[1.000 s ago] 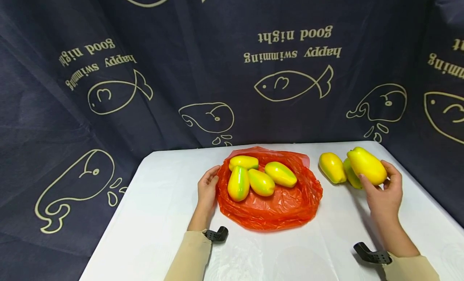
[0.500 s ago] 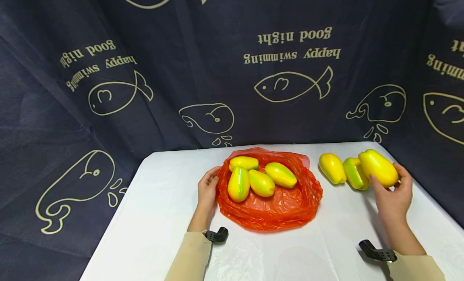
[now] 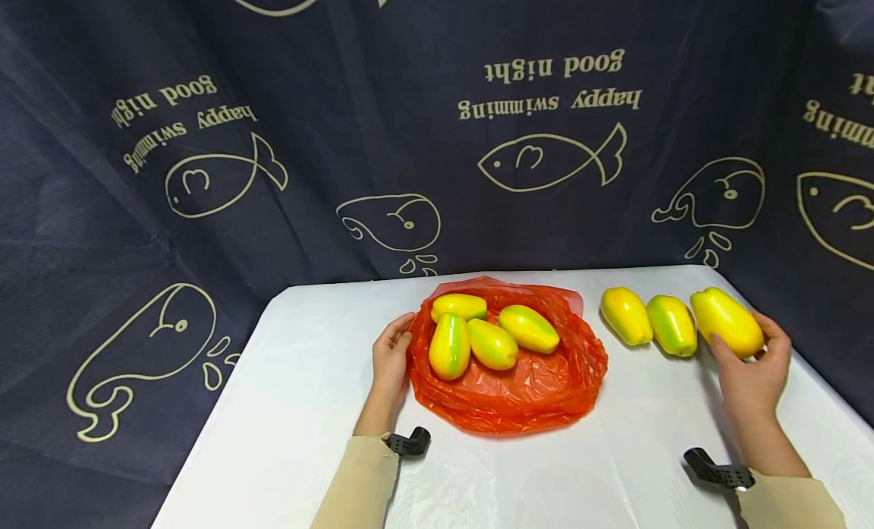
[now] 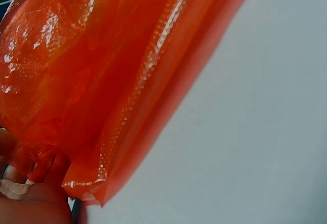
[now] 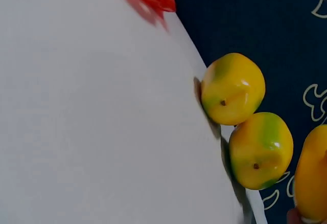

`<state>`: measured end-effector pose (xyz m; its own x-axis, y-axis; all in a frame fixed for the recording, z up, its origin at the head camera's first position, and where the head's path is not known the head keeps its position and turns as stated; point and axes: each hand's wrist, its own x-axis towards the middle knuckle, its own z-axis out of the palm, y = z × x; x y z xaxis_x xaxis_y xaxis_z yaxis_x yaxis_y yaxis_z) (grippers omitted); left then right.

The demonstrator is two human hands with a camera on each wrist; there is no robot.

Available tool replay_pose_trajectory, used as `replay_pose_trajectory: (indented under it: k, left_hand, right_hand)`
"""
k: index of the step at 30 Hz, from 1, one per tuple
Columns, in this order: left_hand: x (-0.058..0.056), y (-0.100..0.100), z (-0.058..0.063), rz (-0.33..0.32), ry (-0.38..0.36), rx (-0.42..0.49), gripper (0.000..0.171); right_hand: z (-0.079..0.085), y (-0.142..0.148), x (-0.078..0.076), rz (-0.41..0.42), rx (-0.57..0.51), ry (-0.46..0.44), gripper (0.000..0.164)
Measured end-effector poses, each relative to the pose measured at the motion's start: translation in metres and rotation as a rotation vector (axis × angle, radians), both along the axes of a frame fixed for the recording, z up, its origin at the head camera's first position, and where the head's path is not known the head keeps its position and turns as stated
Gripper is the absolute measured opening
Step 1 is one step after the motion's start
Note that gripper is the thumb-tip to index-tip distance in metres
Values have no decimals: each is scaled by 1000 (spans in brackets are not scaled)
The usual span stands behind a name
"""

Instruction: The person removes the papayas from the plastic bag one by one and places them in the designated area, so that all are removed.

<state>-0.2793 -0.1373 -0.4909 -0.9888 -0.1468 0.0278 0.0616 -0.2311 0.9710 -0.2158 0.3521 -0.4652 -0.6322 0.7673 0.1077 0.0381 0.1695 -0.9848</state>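
In the head view, a red plastic bag (image 3: pixel 526 400) lies spread open on the white table, with several yellow-green papayas (image 3: pixel 449 345) inside it. My left hand (image 3: pixel 391 356) pinches the bag's left edge; the left wrist view shows the film (image 4: pixel 97 96) bunched at the fingers (image 4: pixel 30 203). At the right, my right hand (image 3: pixel 756 377) grips another papaya (image 3: pixel 727 322), thumb on the near side and fingers round its right end. Left of it, one papaya (image 3: pixel 672 325) and a second papaya (image 3: pixel 626 316) lie side by side, nearly touching.
A dark blue curtain (image 3: pixel 546 233) with fish and whale drawings stands behind the white table (image 3: pixel 287 407). The table's right edge runs close beside my right hand. Black wrist cameras (image 3: pixel 410 442) sit on both wrists.
My right hand has moved rightward and slightly nearer with the papaya, lowering it. The middle papaya, partly covered before, now shows fully. My left hand and the bag have stayed still.
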Motion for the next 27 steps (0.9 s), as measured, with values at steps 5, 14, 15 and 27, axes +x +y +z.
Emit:
replay_pose_trajectory:
  k: [5, 14, 15, 27]
  left_hand:
    - [0, 0, -1, 5, 5, -2, 35]
    - [1, -1, -2, -7, 8, -5, 36]
    - [2, -1, -2, -8, 7, -2, 36]
    - [1, 1, 1, 2, 16, -9, 35]
  right_hand:
    - [-1, 3, -1, 2, -12, -71, 67]
    - [-13, 10, -7, -14, -27, -141, 68]
    - [-15, 12, -7, -17, -14, -157, 68]
    - [-26, 18, -10, -26, 60, -233, 69]
